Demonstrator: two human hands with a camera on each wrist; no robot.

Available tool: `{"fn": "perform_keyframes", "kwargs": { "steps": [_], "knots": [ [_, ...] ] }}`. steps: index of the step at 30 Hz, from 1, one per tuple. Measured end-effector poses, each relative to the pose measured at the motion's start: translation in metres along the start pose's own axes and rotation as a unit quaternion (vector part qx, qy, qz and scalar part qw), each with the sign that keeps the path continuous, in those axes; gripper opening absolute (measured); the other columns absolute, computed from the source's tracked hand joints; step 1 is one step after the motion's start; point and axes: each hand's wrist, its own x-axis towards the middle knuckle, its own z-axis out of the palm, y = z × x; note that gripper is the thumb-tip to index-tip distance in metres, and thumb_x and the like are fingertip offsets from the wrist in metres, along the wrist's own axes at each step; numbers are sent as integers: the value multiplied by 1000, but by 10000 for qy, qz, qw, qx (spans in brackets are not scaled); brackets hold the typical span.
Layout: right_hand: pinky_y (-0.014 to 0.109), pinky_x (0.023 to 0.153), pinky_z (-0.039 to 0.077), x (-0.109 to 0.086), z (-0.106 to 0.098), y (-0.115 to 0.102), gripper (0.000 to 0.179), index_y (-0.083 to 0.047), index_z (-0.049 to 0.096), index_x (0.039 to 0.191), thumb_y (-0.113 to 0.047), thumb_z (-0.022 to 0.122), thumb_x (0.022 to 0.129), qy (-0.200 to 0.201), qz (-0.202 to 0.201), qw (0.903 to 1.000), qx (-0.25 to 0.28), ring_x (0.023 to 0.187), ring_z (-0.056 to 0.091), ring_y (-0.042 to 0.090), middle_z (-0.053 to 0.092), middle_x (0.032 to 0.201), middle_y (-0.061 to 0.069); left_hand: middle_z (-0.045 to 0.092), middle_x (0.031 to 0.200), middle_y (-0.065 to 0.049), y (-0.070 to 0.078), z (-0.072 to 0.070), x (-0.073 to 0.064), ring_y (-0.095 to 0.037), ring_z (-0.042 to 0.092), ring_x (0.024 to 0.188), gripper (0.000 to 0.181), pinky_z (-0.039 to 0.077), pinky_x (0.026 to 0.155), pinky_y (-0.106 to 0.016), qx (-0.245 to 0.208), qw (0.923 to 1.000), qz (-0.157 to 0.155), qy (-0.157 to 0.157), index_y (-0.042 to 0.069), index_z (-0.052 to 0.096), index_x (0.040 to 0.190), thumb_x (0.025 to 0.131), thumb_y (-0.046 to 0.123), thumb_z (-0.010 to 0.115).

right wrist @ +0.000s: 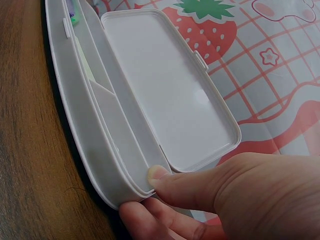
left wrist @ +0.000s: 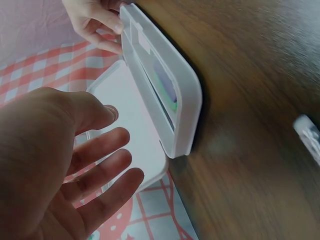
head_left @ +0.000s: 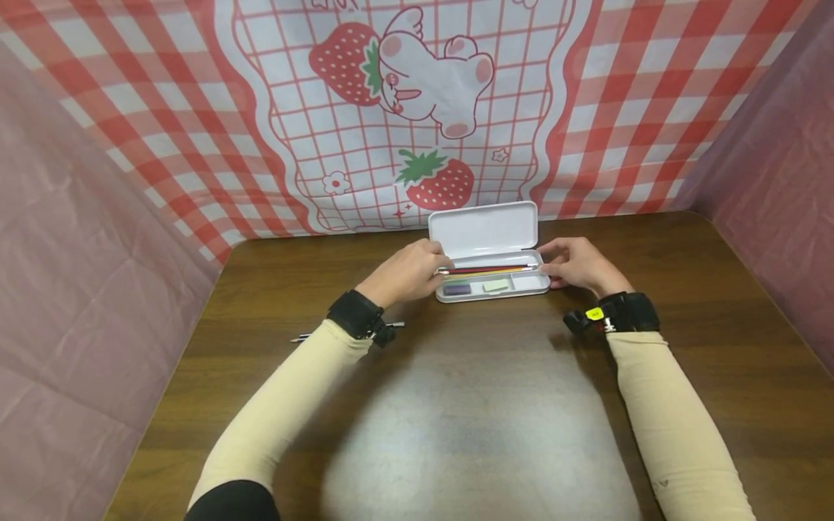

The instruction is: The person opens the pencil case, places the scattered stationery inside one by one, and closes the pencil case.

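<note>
Left hand (head_left: 409, 273) held with fingers loosely spread at the left end, nothing grasped; right end of the pencil case (head_left: 485, 260) pinched by the right hand (head_left: 576, 265). Case set lid-up near the table's (head_left: 482, 405) back edge, pencils (head_left: 489, 270) inside. Step in hand, apparently: case steadied for filling — loose pencil (head_left: 396, 325) by left wrist probably to be picked up next.

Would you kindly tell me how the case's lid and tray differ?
The lid stands raised, while the tray sits on the table. The lid's inside is undivided; the tray's is partitioned. The right hand grips the tray, not the lid. Both are white with rounded corners.
</note>
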Motion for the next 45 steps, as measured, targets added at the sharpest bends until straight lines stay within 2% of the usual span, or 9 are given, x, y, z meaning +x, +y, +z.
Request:
{"fn": "perform_keyframes", "kwargs": {
  "steps": [7, 11, 22, 30, 45],
  "knots": [
    [22, 74, 66, 2, 1, 1, 53, 8, 55, 157, -8, 71, 110, 0, 13, 10000, 56, 90, 70, 15, 70, 128, 32, 80, 113, -14, -6, 1, -15, -30, 76, 106, 23, 64, 96, -42, 183, 9996, 87, 172, 3, 84, 122, 102, 5, 73],
    [22, 74, 66, 3, 1, 2, 53, 9, 54, 158, -8, 70, 110, -8, 19, 10000, 66, 89, 70, 15, 71, 126, 32, 79, 108, -14, -9, 2, -26, -30, 75, 102, 18, 64, 94, -43, 262, 9995, 106, 158, 2, 84, 118, 102, 7, 75],
    [23, 75, 67, 1, 2, 1, 52, 7, 56, 157, -9, 71, 110, 17, 15, 10000, 79, 90, 71, 17, 71, 123, 28, 77, 105, -12, -14, 0, -55, -29, 75, 101, 19, 66, 90, -43, 369, 9992, -8, 126, 7, 85, 119, 102, 8, 77],
    [22, 74, 66, 1, 1, 2, 52, 8, 56, 157, -8, 71, 110, 29, 6, 10000, 52, 90, 70, 16, 70, 123, 29, 79, 108, -12, -19, -3, -70, -28, 76, 103, 20, 67, 91, -43, 401, 9991, -108, 36, 7, 85, 121, 103, 9, 77],
    [22, 74, 66, 1, 1, 2, 52, 7, 56, 157, -8, 71, 110, 45, -14, 10000, 11, 90, 70, 16, 70, 124, 30, 75, 99, -10, -23, -5, -94, -28, 73, 95, 9, 66, 83, -43, 688, 9973, 113, 229, 6, 83, 109, 100, 10, 80]
  ]
}}
